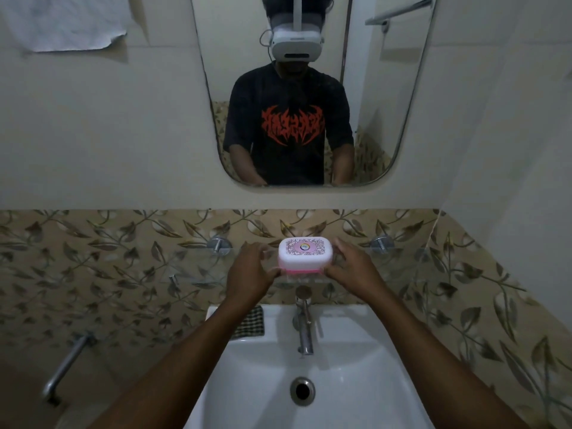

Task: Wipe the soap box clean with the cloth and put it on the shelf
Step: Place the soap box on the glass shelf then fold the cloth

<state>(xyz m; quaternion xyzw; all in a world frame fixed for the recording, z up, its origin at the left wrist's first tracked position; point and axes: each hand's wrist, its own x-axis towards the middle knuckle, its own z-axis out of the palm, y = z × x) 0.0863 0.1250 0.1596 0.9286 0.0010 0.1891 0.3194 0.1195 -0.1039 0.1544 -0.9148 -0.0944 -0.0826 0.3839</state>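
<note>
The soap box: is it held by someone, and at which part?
Yes. Both hands hold the soap box at its two short ends: the left hand on its left end, the right hand on its right end.

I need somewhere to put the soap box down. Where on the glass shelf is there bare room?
The glass shelf looks bare left of the left hand, past the left bracket, and right of the right hand, past the right bracket. The middle is crowded: both hands hold the soap box there.
</note>
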